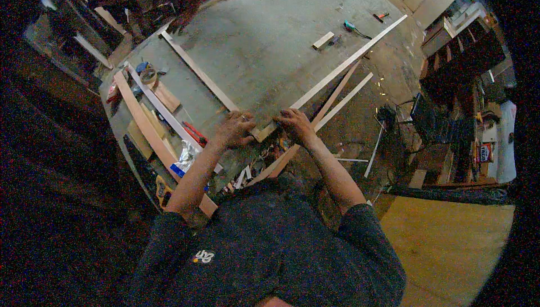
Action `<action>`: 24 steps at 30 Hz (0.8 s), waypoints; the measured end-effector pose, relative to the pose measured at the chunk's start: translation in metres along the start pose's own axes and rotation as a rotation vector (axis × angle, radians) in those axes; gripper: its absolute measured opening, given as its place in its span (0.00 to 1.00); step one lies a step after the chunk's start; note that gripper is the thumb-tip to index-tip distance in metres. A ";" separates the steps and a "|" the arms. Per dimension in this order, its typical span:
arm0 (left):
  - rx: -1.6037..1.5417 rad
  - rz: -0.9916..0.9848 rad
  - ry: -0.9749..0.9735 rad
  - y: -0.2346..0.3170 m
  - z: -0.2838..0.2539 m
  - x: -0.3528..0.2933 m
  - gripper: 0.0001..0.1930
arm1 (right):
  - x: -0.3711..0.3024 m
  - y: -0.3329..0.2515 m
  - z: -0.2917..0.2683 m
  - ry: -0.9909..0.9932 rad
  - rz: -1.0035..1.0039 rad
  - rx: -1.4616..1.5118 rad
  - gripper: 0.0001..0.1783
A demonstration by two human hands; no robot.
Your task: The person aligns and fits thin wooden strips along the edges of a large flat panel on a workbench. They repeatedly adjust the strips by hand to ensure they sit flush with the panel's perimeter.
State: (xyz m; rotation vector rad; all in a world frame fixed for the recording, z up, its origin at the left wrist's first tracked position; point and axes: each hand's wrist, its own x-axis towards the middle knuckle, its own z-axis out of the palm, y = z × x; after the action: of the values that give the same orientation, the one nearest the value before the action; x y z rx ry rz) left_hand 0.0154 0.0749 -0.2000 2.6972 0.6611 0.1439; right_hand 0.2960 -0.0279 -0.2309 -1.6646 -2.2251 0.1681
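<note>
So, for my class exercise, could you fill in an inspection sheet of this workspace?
Surface: grey tabletop, smudged.
Job's things: left wooden strip, right wooden strip; short wooden piece between the hands.
Clutter: brown plank, tape roll, red tool and crumpled foil at left; teal tool farther off.
Hands: left hand and right hand at the strips' near ends; grip unclear.
Cables: cannot tell, picture grainy.
Surroundings: dark shelving and yellowish board at right.
</note>
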 end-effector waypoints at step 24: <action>-0.249 -0.273 0.615 0.054 0.049 -0.034 0.17 | 0.050 -0.038 -0.015 -0.354 -0.365 -0.124 0.25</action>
State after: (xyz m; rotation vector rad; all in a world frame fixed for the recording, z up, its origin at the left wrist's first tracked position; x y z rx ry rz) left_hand 0.0171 -0.0011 -0.2258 2.2809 1.0900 0.9383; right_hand 0.2542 0.0066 -0.1949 -1.3338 -2.8143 0.2500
